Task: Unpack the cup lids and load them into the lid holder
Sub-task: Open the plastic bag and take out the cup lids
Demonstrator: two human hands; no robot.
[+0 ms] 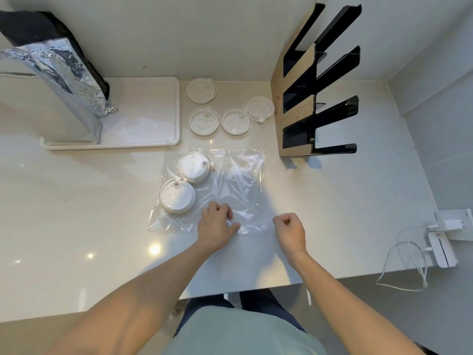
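Observation:
A clear plastic bag [238,180] lies flat on the white counter with two white cup lids [193,167] [177,196] inside its left half. My left hand [216,222] presses on the bag's near edge, fingers curled over the plastic. My right hand [290,230] is a closed fist just right of the bag's near corner; whether it pinches the plastic I cannot tell. Several more white lids [201,90] [204,121] [236,122] [260,108] lie loose beyond the bag. The black slotted lid holder [320,98] with a cardboard side stands at the back right.
A white tray [143,119] at the back left carries a tall foil-lined bag [58,73]. A white charger with cables [435,234] lies at the right edge of the counter. The counter's front edge runs just below my forearms.

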